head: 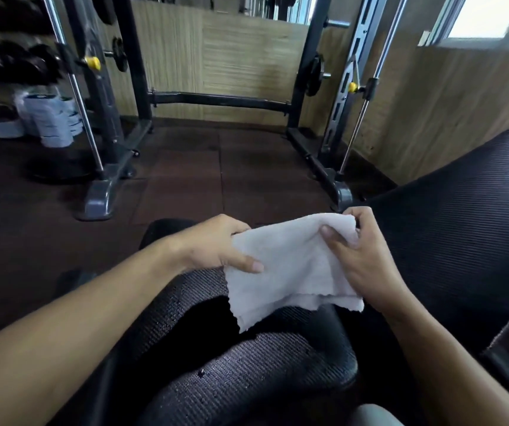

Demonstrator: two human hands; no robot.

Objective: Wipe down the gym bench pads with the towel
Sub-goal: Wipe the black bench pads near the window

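Chrome guide rods, two of them, flank the dark steel rack (118, 124), which stands on brown rubber floor tiles (185, 179) with open floor between its two feet. At far left a dumbbell stack (47, 118) looks blurred. Nearer, the left hand (216, 247) pinches the left edge of one white towel (287, 265), thumb on top. The towel hangs above the textured black bench pads (247, 364), its frayed lower edge loose. The right hand (360, 256) grips its upper right corner, fingers curled, beside a ribbed black mat (462, 226).
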